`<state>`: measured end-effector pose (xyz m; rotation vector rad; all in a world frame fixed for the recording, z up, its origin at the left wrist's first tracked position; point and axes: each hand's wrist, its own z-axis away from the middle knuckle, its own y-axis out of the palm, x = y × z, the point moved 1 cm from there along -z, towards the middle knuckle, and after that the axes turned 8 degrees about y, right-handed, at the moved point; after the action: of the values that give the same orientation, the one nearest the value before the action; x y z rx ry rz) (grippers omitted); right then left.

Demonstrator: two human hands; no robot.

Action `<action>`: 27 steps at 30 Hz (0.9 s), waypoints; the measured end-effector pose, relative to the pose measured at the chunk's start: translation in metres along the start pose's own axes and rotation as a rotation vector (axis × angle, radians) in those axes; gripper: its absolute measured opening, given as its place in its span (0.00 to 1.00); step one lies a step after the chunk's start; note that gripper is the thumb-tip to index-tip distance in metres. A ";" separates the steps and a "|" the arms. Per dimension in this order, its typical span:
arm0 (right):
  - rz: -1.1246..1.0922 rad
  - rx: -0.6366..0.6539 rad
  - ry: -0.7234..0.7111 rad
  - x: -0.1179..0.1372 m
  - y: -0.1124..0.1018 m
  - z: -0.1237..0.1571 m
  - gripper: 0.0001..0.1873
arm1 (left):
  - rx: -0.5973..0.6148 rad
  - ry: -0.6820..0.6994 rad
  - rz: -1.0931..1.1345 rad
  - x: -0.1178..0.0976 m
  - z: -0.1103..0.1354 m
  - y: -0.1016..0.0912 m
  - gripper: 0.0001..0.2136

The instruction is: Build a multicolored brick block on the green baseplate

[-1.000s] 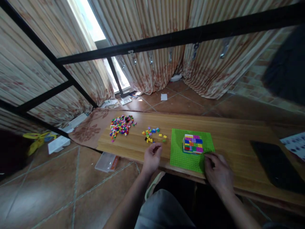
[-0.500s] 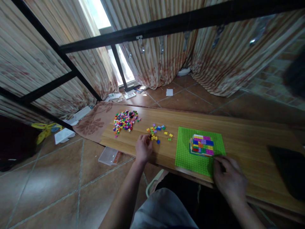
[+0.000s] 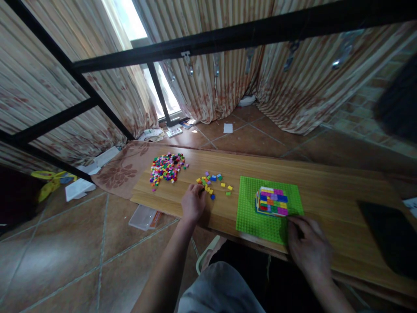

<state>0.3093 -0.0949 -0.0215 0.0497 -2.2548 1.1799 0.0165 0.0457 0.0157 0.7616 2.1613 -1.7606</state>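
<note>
My left hand [image 3: 193, 203] rests at the table's near side with thumb and fingers pinched together, beside a loose cluster of small toy bricks [image 3: 209, 189]. A tiny dark spot shows at its fingertips; what it is I cannot make out. To the right lies a green studded baseplate [image 3: 247, 219]. On it stands a low block built of multicoloured bricks [image 3: 273, 201]. My right hand [image 3: 309, 243] is curled over the baseplate's near right corner, its fingertips close to the block's corner. Whatever those fingers may hold is hidden.
A large heap of mixed bricks [image 3: 167, 168] lies on the left of the wooden table [image 3: 329, 191]. A dark flat object [image 3: 387, 234] is at the right end. Below the near edge sits a clear plastic box [image 3: 142, 217]. A black metal bar [image 3: 208, 45] crosses beyond the table.
The whole view has shifted slightly, so things appear a little further left. Both hands keep nearly the same places relative to the bricks and baseplate.
</note>
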 end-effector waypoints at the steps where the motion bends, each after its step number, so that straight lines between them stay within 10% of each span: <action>1: 0.003 0.003 0.004 0.000 0.000 0.000 0.17 | -0.001 0.006 0.007 -0.001 0.000 0.001 0.07; 10: -0.005 0.021 0.009 -0.002 0.001 0.001 0.17 | -0.052 0.086 0.190 -0.006 -0.002 0.009 0.08; 27: -0.085 0.034 0.028 0.003 0.003 -0.001 0.12 | -0.007 0.168 -0.297 -0.030 -0.045 0.016 0.09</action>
<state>0.3067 -0.0915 -0.0217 0.1395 -2.1866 1.1665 0.0560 0.0837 0.0282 0.6333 2.5012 -1.8853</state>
